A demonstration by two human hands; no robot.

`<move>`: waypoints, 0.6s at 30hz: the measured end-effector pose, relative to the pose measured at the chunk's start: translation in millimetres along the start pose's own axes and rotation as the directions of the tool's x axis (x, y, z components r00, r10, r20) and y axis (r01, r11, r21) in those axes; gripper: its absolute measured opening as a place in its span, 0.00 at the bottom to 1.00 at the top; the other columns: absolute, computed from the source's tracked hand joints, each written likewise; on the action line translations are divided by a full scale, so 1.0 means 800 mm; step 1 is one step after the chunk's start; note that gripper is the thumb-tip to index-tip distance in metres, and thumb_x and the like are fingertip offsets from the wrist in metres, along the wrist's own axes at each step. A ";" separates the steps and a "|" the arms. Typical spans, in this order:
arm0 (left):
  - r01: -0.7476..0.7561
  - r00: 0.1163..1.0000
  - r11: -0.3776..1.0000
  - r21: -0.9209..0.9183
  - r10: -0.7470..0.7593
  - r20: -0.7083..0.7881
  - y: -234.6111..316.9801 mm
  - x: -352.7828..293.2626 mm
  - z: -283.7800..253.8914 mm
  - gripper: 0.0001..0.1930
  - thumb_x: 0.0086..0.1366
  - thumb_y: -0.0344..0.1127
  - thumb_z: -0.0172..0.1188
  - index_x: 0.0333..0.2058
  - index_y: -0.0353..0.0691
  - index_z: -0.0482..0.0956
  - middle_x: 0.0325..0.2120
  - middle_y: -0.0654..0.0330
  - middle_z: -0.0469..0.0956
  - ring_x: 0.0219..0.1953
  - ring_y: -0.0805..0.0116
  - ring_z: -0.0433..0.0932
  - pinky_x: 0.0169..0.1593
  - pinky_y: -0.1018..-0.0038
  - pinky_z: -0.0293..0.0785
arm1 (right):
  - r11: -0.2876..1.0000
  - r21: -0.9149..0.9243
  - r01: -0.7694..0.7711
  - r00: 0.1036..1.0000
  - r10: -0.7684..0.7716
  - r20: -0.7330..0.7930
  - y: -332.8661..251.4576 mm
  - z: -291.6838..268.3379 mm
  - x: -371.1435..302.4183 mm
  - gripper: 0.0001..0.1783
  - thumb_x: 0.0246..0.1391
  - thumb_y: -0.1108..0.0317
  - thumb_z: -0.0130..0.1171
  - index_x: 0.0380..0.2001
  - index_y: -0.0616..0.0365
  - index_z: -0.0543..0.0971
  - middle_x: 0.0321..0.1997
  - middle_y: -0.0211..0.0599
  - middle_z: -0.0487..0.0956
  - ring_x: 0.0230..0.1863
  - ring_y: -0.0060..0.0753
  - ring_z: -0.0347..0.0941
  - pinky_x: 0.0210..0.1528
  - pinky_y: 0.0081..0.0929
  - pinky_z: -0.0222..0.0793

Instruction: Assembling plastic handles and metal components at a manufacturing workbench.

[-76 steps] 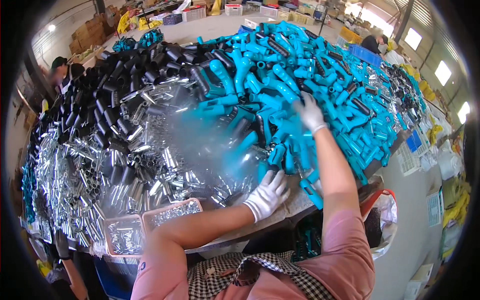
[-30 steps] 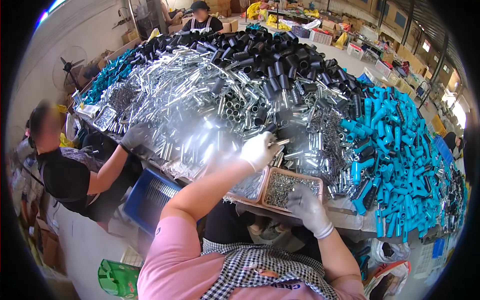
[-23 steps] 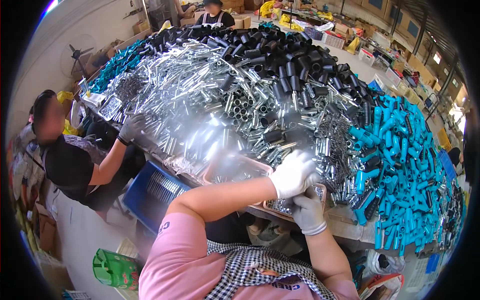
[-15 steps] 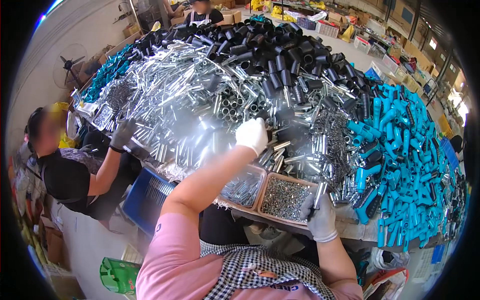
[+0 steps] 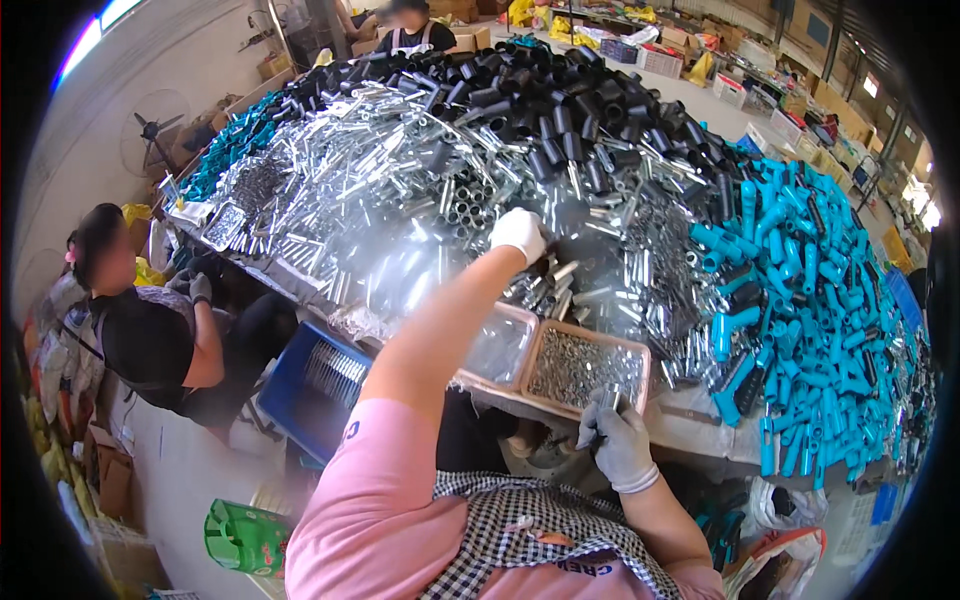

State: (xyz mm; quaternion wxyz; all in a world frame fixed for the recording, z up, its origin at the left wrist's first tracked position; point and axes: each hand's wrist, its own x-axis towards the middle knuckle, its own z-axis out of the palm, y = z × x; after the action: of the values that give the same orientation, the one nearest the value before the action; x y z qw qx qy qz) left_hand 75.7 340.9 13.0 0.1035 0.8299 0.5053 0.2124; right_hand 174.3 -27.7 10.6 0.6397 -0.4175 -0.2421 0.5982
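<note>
Nearer the apron [image 5: 498, 517] now, right hand [image 5: 624, 448] round a tube [image 5: 610, 398]; left hand [image 5: 518, 235], fingers unclear.

1. Dark blue lettering [image 5: 590, 571] on the pink shirt's [image 5: 400, 535] front, below the right hand's [image 5: 622, 442] grip.
2. More on its left sleeve [image 5: 385, 440], left of that grip.
3. Unreadable marks on a green container [image 5: 238, 535], farther left.

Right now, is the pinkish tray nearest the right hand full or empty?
Not empty: small metal parts lie spread across the tray; how deep, I cannot tell.
</note>
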 end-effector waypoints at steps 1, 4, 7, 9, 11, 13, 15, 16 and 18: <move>-0.003 0.999 0.998 -0.057 0.001 -0.041 0.016 -0.006 -0.004 0.10 0.51 0.40 0.65 0.32 0.46 0.86 0.36 0.48 0.81 0.40 0.48 0.80 0.47 0.62 0.76 | 1.000 0.001 0.001 1.000 -0.001 -0.027 -0.001 -0.005 -0.012 0.14 0.60 0.70 0.51 0.48 0.63 0.70 0.30 0.37 0.74 0.25 0.29 0.71 0.25 0.26 0.71; -0.159 0.920 0.983 -0.091 0.114 -0.375 0.023 -0.037 -0.012 0.08 0.58 0.36 0.59 0.32 0.39 0.78 0.37 0.45 0.77 0.42 0.44 0.76 0.45 0.54 0.72 | 0.995 -0.101 -0.011 1.000 0.009 -0.015 -0.006 -0.025 -0.042 0.16 0.59 0.68 0.57 0.46 0.64 0.69 0.26 0.31 0.72 0.22 0.22 0.68 0.24 0.20 0.66; -0.250 0.851 0.909 -0.334 0.043 -0.523 0.062 -0.084 -0.033 0.08 0.60 0.29 0.57 0.38 0.38 0.75 0.31 0.46 0.76 0.37 0.44 0.77 0.40 0.57 0.73 | 0.977 -0.207 -0.042 0.996 0.025 -0.087 -0.015 -0.047 -0.071 0.12 0.59 0.71 0.56 0.44 0.64 0.70 0.25 0.29 0.72 0.19 0.18 0.64 0.21 0.17 0.62; -0.592 0.775 0.728 -0.347 0.396 -0.492 0.107 -0.133 -0.070 0.07 0.63 0.29 0.55 0.39 0.36 0.73 0.26 0.49 0.76 0.30 0.43 0.76 0.33 0.57 0.73 | 0.912 -0.405 -0.061 0.994 0.020 -0.105 -0.019 -0.062 -0.088 0.11 0.60 0.70 0.56 0.43 0.63 0.73 0.28 0.28 0.74 0.22 0.16 0.67 0.24 0.18 0.65; -0.820 0.558 0.572 -0.009 0.795 -0.238 0.144 -0.188 -0.086 0.10 0.49 0.26 0.57 0.33 0.40 0.77 0.26 0.54 0.75 0.29 0.49 0.76 0.32 0.58 0.72 | 0.867 -0.498 0.023 0.991 -0.087 -0.106 -0.008 -0.071 -0.094 0.11 0.59 0.68 0.56 0.43 0.63 0.74 0.30 0.29 0.76 0.26 0.18 0.70 0.28 0.18 0.68; -0.897 0.424 0.424 -0.123 0.905 0.024 0.176 -0.255 -0.088 0.14 0.48 0.29 0.59 0.36 0.45 0.79 0.27 0.57 0.76 0.30 0.54 0.77 0.34 0.60 0.75 | 0.725 -0.682 0.100 0.983 -0.179 -0.046 0.007 -0.097 -0.093 0.18 0.55 0.63 0.59 0.45 0.65 0.75 0.31 0.39 0.79 0.29 0.32 0.75 0.34 0.30 0.72; -0.880 0.391 0.433 -0.197 0.894 0.218 0.198 -0.302 -0.080 0.12 0.57 0.36 0.58 0.40 0.45 0.79 0.30 0.57 0.77 0.30 0.58 0.79 0.28 0.65 0.78 | 0.437 -0.834 0.336 0.904 -0.397 0.156 -0.003 -0.085 -0.092 0.22 0.54 0.56 0.61 0.44 0.63 0.75 0.36 0.53 0.80 0.37 0.54 0.79 0.37 0.40 0.74; -0.919 0.304 0.340 -0.199 0.934 0.188 0.198 -0.316 -0.067 0.12 0.59 0.38 0.58 0.40 0.42 0.78 0.30 0.56 0.77 0.29 0.58 0.80 0.30 0.66 0.80 | 0.395 -0.871 0.293 0.930 -0.331 0.163 -0.009 -0.080 -0.094 0.23 0.53 0.55 0.62 0.44 0.62 0.75 0.36 0.52 0.80 0.37 0.54 0.79 0.37 0.41 0.74; -0.795 0.485 0.540 -0.276 0.840 0.244 0.197 -0.345 -0.041 0.13 0.59 0.37 0.58 0.40 0.39 0.77 0.30 0.56 0.77 0.30 0.58 0.81 0.30 0.66 0.80 | 0.359 -0.916 0.177 0.977 -0.179 0.119 -0.006 -0.078 -0.096 0.21 0.54 0.53 0.61 0.44 0.58 0.76 0.35 0.49 0.81 0.37 0.53 0.79 0.37 0.42 0.74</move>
State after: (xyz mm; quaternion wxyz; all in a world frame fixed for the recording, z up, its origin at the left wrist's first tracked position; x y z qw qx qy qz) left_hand 76.1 22.3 35.1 0.1292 0.9847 0.0079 0.1166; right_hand 214.7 -116.9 -4.4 0.3604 -0.6738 -0.5766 0.2892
